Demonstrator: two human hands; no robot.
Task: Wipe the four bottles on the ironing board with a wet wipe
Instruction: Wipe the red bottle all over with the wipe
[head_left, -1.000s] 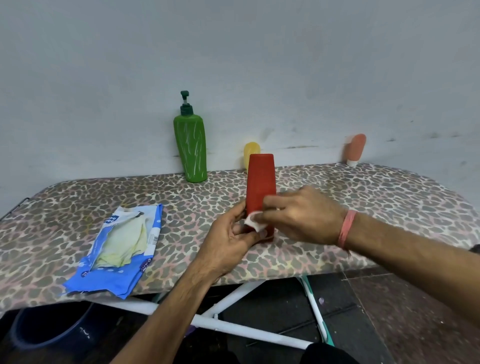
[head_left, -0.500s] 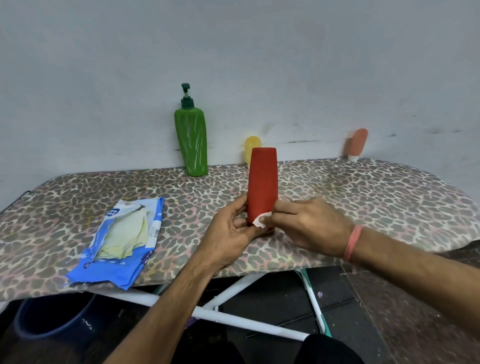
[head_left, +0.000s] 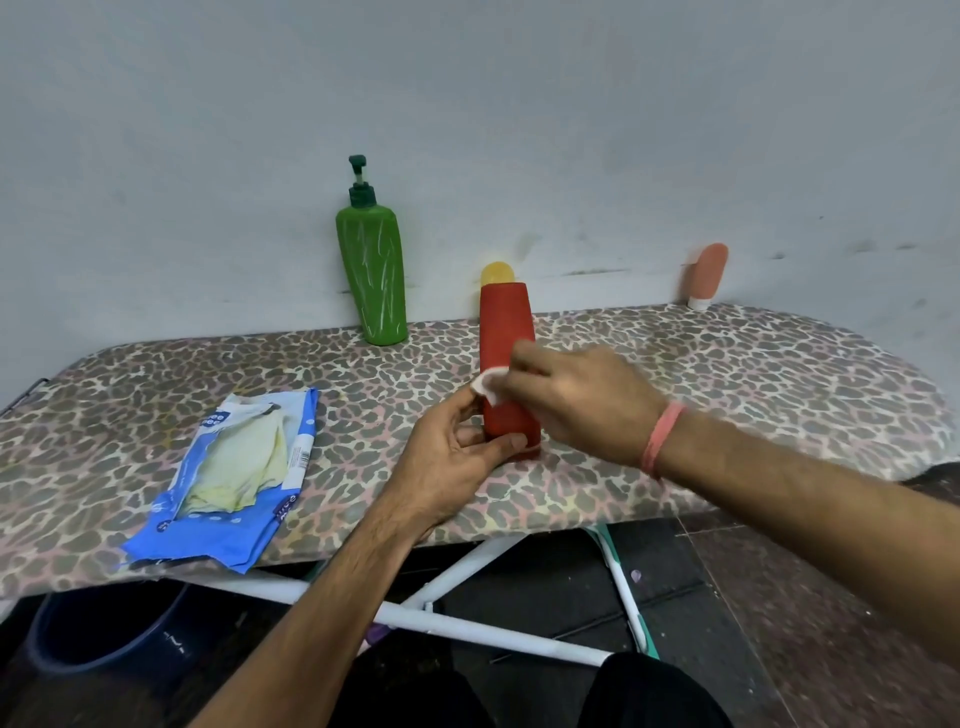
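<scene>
Standing: four bottles (head_left: 506, 332); one wipe (head_left: 489, 383).

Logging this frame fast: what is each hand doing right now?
Left hand: grips the base of the red bottle.
Right hand: pinches the wet wipe against the red bottle.

An ironing board (head_left: 727, 374) runs left to right in front of a wall (head_left: 467, 104). Near its front edge a bottle (head_left: 506, 332) stands upright between two hands: the left hand (head_left: 447, 462) at its base, the right hand (head_left: 576, 402) against its side with a wipe (head_left: 488, 384). Left of the left hand lies a wipe packet (head_left: 234, 473). Behind the hands, by the wall, a pump bottle (head_left: 371, 270) stands to the left, a small bottle (head_left: 497, 272) directly behind the held one, and another tube (head_left: 707, 275) far right. Below the board sits a bucket (head_left: 98, 634).
</scene>
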